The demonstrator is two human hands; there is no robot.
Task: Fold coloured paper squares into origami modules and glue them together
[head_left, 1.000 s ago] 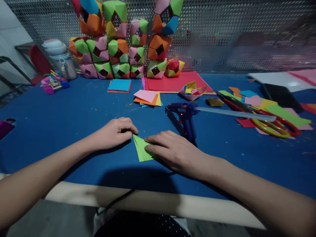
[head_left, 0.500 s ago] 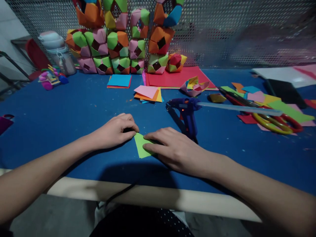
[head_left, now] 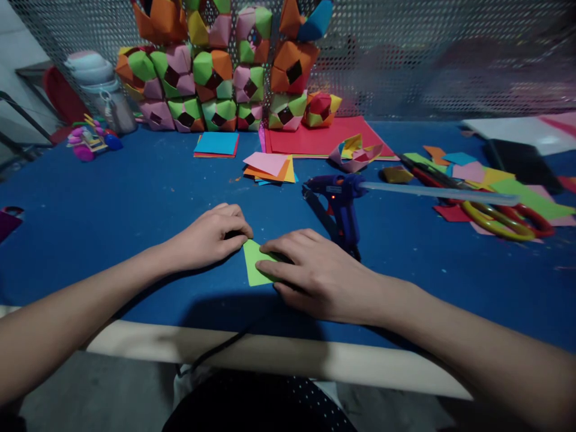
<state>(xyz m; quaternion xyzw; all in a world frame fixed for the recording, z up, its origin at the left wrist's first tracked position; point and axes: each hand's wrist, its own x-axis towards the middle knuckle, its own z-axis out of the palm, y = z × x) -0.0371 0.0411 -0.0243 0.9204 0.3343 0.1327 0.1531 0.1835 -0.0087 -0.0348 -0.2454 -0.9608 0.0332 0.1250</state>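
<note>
A small piece of light green paper (head_left: pixel 254 270) lies on the blue table top, its right part covered by my right hand (head_left: pixel 315 270). The fingers of that hand are spread and rest on the paper. My left hand (head_left: pixel 216 235) pinches the paper's upper left corner between thumb and forefinger. Just behind my right hand a blue glue gun (head_left: pixel 344 210) stands with a small orange light lit and a long clear glue stick in its back.
Behind are stacked paper squares (head_left: pixel 218 144), loose squares (head_left: pixel 267 166), red sheets (head_left: pixel 315 137) and a folded paper piece (head_left: pixel 355 155). Folded paper modules (head_left: pixel 215 72) are piled along the mesh. Scissors (head_left: pixel 499 221) lie among paper scraps (head_left: pixel 535 201) at right.
My right hand has pressed slightly further left over the green paper, whose lower edge now looks more even. The whole view has shifted slightly.
</note>
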